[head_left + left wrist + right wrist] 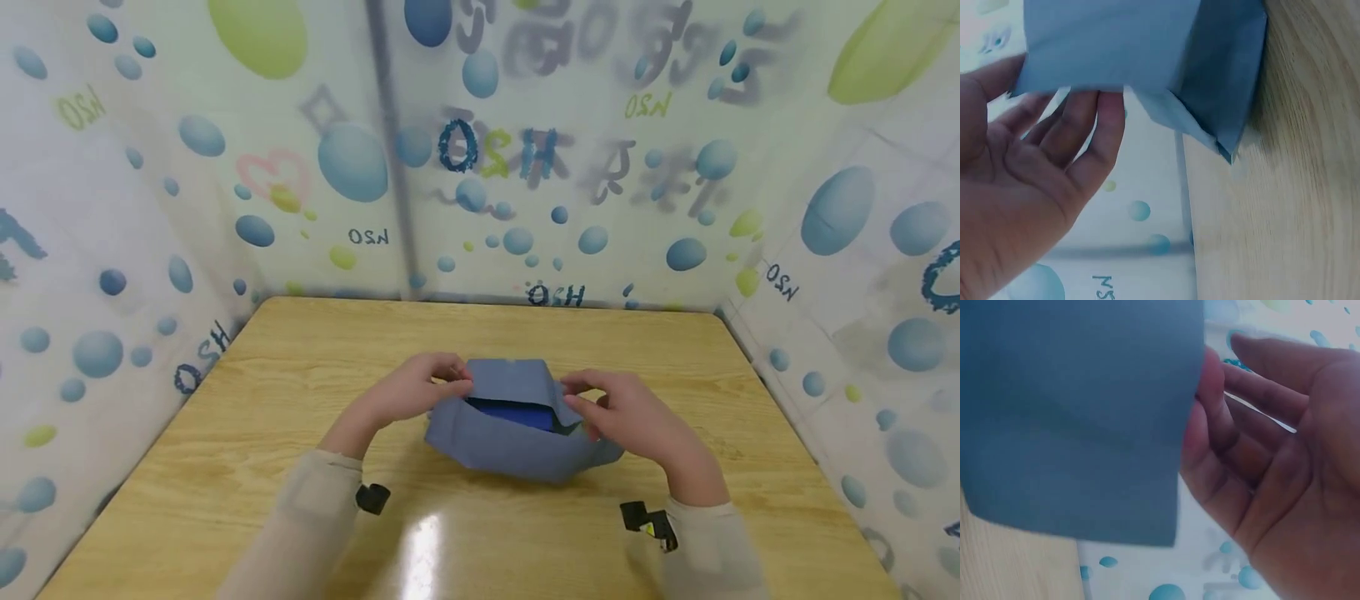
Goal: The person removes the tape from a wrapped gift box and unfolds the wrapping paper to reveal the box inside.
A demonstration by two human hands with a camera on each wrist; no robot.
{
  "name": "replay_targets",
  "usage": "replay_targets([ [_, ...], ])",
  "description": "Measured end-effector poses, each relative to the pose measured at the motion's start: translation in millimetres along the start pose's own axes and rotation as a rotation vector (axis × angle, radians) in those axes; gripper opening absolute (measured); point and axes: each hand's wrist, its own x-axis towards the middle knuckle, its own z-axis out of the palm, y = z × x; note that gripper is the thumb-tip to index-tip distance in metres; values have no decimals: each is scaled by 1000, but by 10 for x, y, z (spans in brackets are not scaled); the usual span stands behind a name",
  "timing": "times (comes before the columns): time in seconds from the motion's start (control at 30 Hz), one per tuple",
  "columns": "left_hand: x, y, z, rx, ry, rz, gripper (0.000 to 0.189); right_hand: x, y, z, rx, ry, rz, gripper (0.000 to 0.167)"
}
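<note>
A sheet of blue-grey wrapping paper [510, 450] is folded loosely around a bright blue item [517, 412]. Only a strip of that item shows, beneath a flap at the top, so its kind is hidden. My left hand [420, 387] pinches the upper left edge of the paper; in the left wrist view, fingertips go behind the paper [1110, 44]. On the other side, my right hand [630, 408] holds the right-hand fold. Curled fingertips meet the paper's edge [1085, 425] in the right wrist view, where the thumb looks apart from it.
Everything lies on a light wooden table [315, 350]. A patterned curtain [517, 242] with blue and green spots stands behind the table and along both sides. Small black devices sit at the left wrist [372, 498] and right wrist [649, 523].
</note>
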Motion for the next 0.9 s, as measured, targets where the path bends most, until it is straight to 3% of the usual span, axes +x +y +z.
replay_targets([
  [0.2,-145,-92,-2,-63,-161,-22,27,-66,89,-82,-40,-100,23,42],
  [0.43,-286,-256,68,-141,-182,-6,37,-126,202,-51,1,-248,69,56],
  [0.53,-374,-289,129,-122,-200,-9,46,-170,257,0,-27,-289,76,63],
  [0.63,-459,-285,222,-5,-210,-25,60,-220,291,85,-114,-309,72,73],
  [0.73,-535,-275,344,213,-202,-58,72,-251,311,182,-229,-310,70,86],
  [0.9,-620,-303,525,546,-163,-71,94,-258,367,302,-364,-311,153,105],
])
